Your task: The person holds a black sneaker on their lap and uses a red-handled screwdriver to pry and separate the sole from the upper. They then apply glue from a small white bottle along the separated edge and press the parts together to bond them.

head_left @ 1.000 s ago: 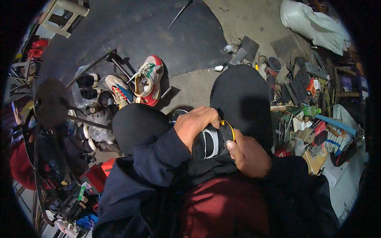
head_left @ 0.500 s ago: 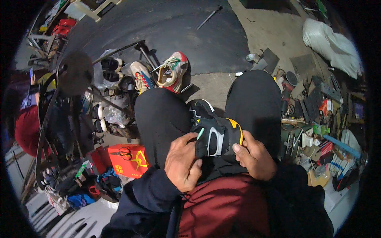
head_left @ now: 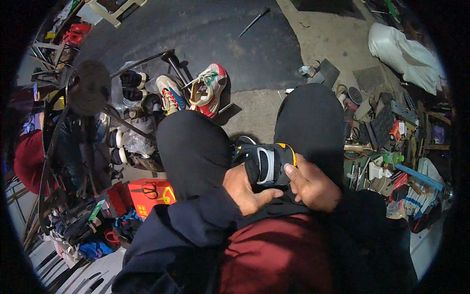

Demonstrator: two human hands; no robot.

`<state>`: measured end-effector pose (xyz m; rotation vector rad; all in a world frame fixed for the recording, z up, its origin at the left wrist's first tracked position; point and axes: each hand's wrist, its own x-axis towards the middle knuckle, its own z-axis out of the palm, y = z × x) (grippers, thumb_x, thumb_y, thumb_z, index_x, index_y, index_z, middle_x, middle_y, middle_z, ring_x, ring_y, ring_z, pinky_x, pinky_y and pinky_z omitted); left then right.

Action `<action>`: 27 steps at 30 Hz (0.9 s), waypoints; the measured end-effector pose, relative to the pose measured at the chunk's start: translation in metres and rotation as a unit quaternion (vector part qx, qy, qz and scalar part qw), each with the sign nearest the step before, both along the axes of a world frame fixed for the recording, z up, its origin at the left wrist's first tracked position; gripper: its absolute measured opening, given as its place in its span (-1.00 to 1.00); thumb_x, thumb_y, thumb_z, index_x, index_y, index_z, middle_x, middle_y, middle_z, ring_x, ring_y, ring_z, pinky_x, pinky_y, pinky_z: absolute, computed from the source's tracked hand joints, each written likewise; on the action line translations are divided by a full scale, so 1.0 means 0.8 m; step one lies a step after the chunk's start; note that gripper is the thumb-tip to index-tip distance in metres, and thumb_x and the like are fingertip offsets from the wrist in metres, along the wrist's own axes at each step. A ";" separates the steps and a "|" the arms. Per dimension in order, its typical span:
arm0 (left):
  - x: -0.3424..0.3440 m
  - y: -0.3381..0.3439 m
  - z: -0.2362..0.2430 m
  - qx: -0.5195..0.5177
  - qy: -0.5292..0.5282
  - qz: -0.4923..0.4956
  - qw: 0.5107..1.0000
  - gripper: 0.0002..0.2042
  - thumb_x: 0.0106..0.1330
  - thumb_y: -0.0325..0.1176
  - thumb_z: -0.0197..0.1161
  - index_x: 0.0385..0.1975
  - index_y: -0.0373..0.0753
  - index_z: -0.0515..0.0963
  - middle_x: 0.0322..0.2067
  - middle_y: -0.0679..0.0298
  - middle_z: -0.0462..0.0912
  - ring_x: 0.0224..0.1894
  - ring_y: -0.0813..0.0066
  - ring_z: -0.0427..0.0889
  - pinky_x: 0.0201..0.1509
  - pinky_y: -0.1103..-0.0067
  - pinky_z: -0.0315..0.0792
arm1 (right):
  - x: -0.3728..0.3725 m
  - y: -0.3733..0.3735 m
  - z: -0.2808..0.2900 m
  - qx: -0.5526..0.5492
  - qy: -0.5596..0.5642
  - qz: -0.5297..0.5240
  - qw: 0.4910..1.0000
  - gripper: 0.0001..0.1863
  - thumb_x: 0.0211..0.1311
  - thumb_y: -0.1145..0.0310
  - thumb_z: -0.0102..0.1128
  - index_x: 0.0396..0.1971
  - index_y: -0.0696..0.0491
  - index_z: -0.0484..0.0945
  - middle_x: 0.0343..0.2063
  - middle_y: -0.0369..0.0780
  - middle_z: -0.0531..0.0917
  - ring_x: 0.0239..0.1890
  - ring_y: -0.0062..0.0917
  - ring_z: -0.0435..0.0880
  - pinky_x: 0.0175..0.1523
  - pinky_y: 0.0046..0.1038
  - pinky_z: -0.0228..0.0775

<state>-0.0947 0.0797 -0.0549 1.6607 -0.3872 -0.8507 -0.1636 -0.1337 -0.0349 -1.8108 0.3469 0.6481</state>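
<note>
Nearest: maroon cloth garment across the lap. Just beyond it, a black, yellow-trimmed shoe with a pale grey curved band, held up between two black-clad knees.
Right hand: thumb and fingers clamped on the yellow-edged end of the shoe. Left hand: against the shoe's other side, thumb stretched apart below it; remaining fingers hidden behind the shoe, cannot tell how far they close.
Obstructions: hands and shoe hide part of the lap; the left knee hides the ground behind it.
Left of the left sleeve: red-orange cardboard box with a yellow mark, a black looped tool lying on top.
Beyond the left knee: beige shoe with blue side panel, next to it a beige-and-red shoe with green lining. Left of these, a metal stand with a round dark plate blocks part of the clutter behind.
Right of the right knee: heaped tools, a green-capped clear bottle, a blue bar.
Far: dark grey floor sheet, thin metal rod on it; white woven sack far right.
</note>
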 end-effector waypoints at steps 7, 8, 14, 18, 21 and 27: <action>0.009 -0.009 -0.020 0.035 -0.054 0.029 0.998 -0.64 0.06 -0.29 0.63 -0.16 -0.23 0.71 -0.28 0.02 0.77 -0.20 -0.03 0.78 -0.08 0.23 0.64 | 0.019 0.012 -0.023 -0.124 -0.098 0.060 0.986 -0.65 0.62 0.34 -0.07 0.09 0.33 0.47 -0.26 0.21 0.70 -0.18 0.21 0.70 -0.01 0.03 0.55; 0.010 -0.010 -0.022 0.028 -0.057 0.050 0.997 -0.67 0.06 -0.30 0.61 -0.20 -0.24 0.71 -0.31 0.01 0.76 -0.24 -0.06 0.77 -0.12 0.20 0.63 | 0.022 0.014 -0.025 -0.137 -0.079 0.061 0.986 -0.64 0.61 0.31 -0.05 0.07 0.35 0.49 -0.25 0.23 0.70 -0.18 0.19 0.72 -0.02 0.05 0.55; 0.022 -0.009 -0.031 0.029 -0.100 0.065 0.992 -0.73 0.09 -0.32 0.57 -0.25 -0.25 0.70 -0.33 -0.01 0.75 -0.26 -0.10 0.75 -0.15 0.19 0.63 | 0.038 0.019 -0.035 -0.209 -0.034 0.128 0.969 -0.65 0.60 0.28 -0.01 -0.04 0.33 0.51 -0.29 0.19 0.70 -0.25 0.10 0.74 -0.08 0.03 0.58; 0.023 -0.008 -0.029 0.045 -0.118 0.064 0.990 -0.76 0.13 -0.31 0.54 -0.27 -0.24 0.70 -0.34 -0.01 0.75 -0.26 -0.11 0.75 -0.16 0.18 0.62 | 0.043 0.017 -0.034 -0.216 -0.088 0.170 0.957 -0.65 0.60 0.28 -0.01 -0.11 0.33 0.56 -0.33 0.17 0.68 -0.28 0.09 0.74 -0.12 0.02 0.60; 0.017 -0.010 -0.025 0.057 -0.116 0.079 0.988 -0.78 0.13 -0.30 0.51 -0.29 -0.24 0.70 -0.34 0.00 0.75 -0.26 -0.11 0.75 -0.15 0.17 0.62 | 0.044 0.015 -0.031 -0.219 -0.093 0.173 0.956 -0.63 0.60 0.29 -0.02 -0.16 0.33 0.61 -0.34 0.16 0.68 -0.30 0.10 0.74 -0.13 0.02 0.60; 0.002 -0.021 -0.023 0.095 -0.098 0.113 0.984 -0.79 0.07 -0.29 0.49 -0.31 -0.20 0.72 -0.36 0.06 0.76 -0.27 -0.05 0.73 -0.08 0.19 0.58 | 0.042 0.006 -0.033 -0.174 -0.026 0.216 0.960 -0.60 0.66 0.23 -0.17 -0.04 0.29 0.53 -0.26 0.16 0.71 -0.16 0.13 0.71 -0.01 0.06 0.52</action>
